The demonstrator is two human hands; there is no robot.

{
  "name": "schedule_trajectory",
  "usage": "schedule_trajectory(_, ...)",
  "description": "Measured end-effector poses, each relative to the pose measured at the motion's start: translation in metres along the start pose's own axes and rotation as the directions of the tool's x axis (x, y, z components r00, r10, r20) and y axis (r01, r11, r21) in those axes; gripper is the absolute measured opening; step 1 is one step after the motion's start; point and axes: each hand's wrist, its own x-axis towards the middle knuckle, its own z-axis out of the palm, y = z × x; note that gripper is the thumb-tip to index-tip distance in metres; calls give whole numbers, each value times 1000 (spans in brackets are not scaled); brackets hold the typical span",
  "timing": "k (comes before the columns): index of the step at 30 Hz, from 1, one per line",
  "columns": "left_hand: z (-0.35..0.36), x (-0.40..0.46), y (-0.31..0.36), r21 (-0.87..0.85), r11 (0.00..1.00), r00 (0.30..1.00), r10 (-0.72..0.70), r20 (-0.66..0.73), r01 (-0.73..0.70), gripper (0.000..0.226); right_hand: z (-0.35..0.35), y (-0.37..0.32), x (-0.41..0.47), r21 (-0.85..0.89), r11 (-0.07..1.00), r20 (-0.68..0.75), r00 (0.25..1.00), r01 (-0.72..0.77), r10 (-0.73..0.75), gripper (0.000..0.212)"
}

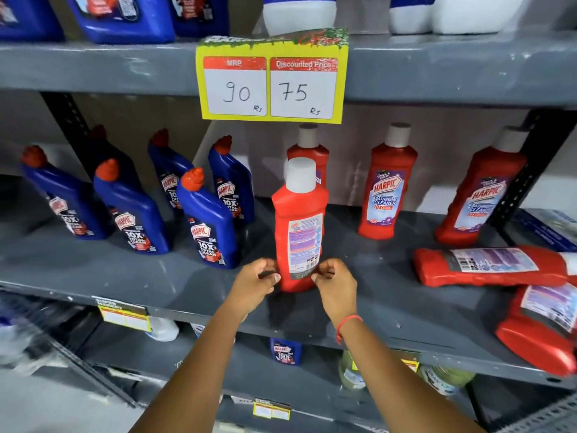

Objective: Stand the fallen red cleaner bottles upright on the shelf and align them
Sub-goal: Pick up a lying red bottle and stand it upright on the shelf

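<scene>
Upright red bottle [300,232], left hand [256,282] and right hand [335,284] pinching its base

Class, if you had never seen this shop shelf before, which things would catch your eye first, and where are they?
A yellow price sign hangs from the upper shelf edge. Below it, both hands, left hand and right hand, flank an upright red bottle turned back-label outward. At right, two fallen red bottles lie on the shelf.
</scene>
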Motion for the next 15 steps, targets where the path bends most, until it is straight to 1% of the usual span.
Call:
schedule_trajectory(1, 0, -1, 0, 1, 1000, 1000, -2, -17, 2, 24, 1, -3, 0, 2, 1000, 33, 999, -6, 6, 24)
schedule_trajectory(3, 0, -1, 0, 16, 1000, 999, 5, -42, -4, 27, 4, -7, -2, -11, 1000, 153, 988, -17, 18, 49)
schedule_trajectory(4, 1, -2, -1, 29, 999, 999, 15, -50, -13, 27, 6, -10, -4, -11, 1000, 229, 973, -15, 17, 56)
schedule_trajectory(6, 2, -2, -4, 75, 997, 997, 41, -67, -36, 26, 9, -12, -8, 19, 1000, 367, 930, 3, -10, 60)
schedule_trajectory(7, 2, -3, -5, 99, 994, 996, 51, -71, -43, 25, 11, -12, -9, 28, 999, 393, 919, 17, -26, 61)
schedule_trajectory(8, 2, -3, -7, 112, 993, 996, 57, -72, -49, 25, 13, -11, -10, 19, 999, 386, 922, 32, -37, 62)
schedule_trajectory(11, 3, -2, -9, 128, 991, 997, 50, -65, -42, 26, 13, -13, -7, -94, 993, 301, 953, 71, -40, 60)
schedule_trajectory(13, 4, 0, -9, 133, 990, 996, 47, -71, -38, 23, 11, -12, -3, -81, 995, 310, 950, 54, -27, 56)
schedule_trajectory(15, 4, 3, -7, 117, 993, 997, 40, -71, -31, 15, 7, -12, 0, -44, 999, 308, 951, -1, 14, 55)
